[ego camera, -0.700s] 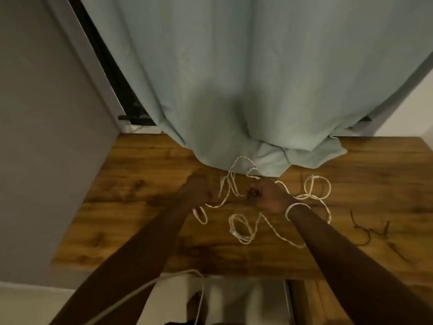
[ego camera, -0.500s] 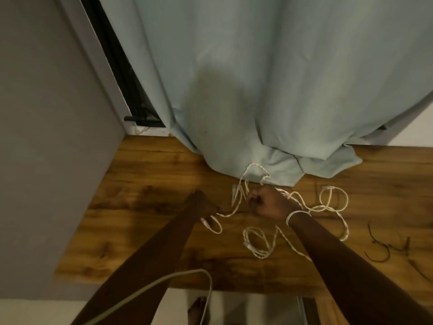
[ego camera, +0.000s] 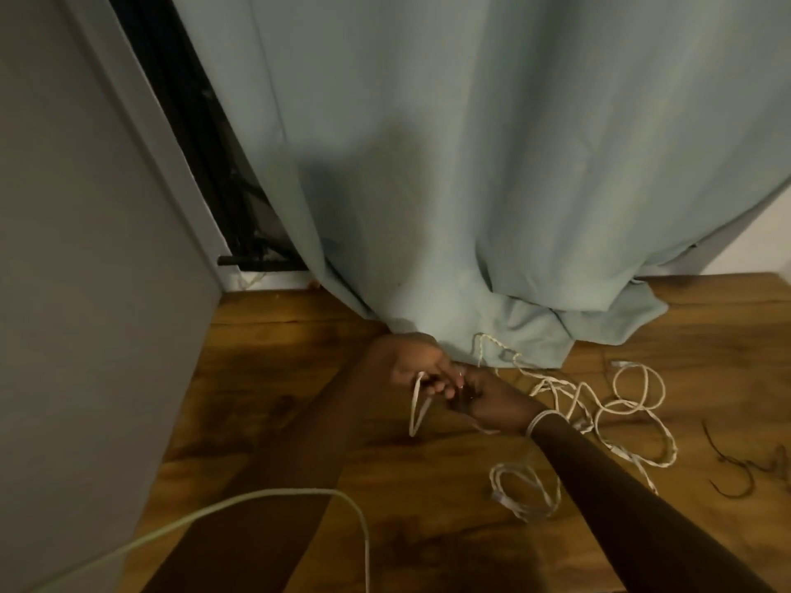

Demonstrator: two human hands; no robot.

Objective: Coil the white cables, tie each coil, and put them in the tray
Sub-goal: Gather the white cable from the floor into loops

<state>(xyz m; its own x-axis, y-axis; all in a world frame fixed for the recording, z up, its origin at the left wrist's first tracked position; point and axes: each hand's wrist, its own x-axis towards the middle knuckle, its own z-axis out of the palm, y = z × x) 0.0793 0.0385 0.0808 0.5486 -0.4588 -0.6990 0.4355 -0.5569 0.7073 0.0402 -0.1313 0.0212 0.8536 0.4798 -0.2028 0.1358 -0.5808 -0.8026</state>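
A long white cable [ego camera: 616,404] lies in loose tangled loops on the wooden table [ego camera: 274,378], right of my hands. My left hand [ego camera: 421,363] grips a short folded loop of this cable, which hangs down from its fingers. My right hand [ego camera: 492,400] meets the left one and pinches the cable close beside it. A second small white coil [ego camera: 524,494] lies on the table under my right forearm. No tray is in view.
A pale blue curtain [ego camera: 471,186] hangs to the table's back edge, its hem bunched over part of the cable. A grey wall panel [ego camera: 85,250] stands at the left. Dark thin ties [ego camera: 736,464] lie at the far right. A thicker pale cable [ego camera: 299,498] crosses the foreground.
My hands have come together, and the left now holds a folded loop of cable. The view has tilted up and to the left.
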